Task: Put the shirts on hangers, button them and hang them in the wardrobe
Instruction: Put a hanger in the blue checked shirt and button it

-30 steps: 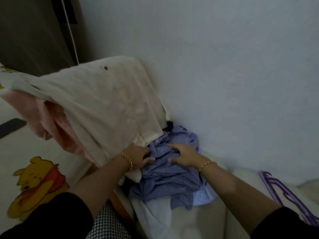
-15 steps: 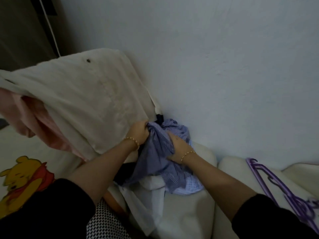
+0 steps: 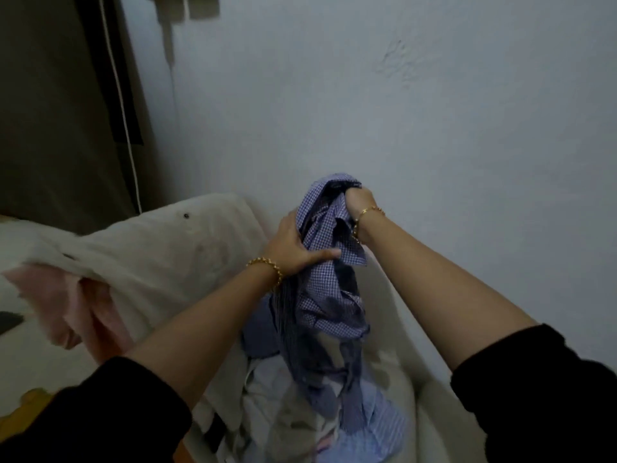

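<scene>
**Checked shirt bunched in both hands: handling notes**

The right hand (image 3: 359, 203) is clenching a fistful of the checked shirt (image 3: 329, 272) at its topmost fold. The left hand (image 3: 293, 248), just below and to the left of the right one, is clasping the bunch from the side, with its thumb lying across the front and its fingers hidden behind the cloth. The shirt is dangling beneath both hands, its tail trailing into the pile of clothes (image 3: 293, 416) underneath.

Judgement: this is looking like light, limp woven cloth, neither slippery nor fragile. It is folding wherever it is unsupported, so a fistful is giving no control of its shape. The collar is not showing within the bunch. A pinch at the collar or at both shoulder seams is looking like the better hold, letting the body fall open.
</scene>
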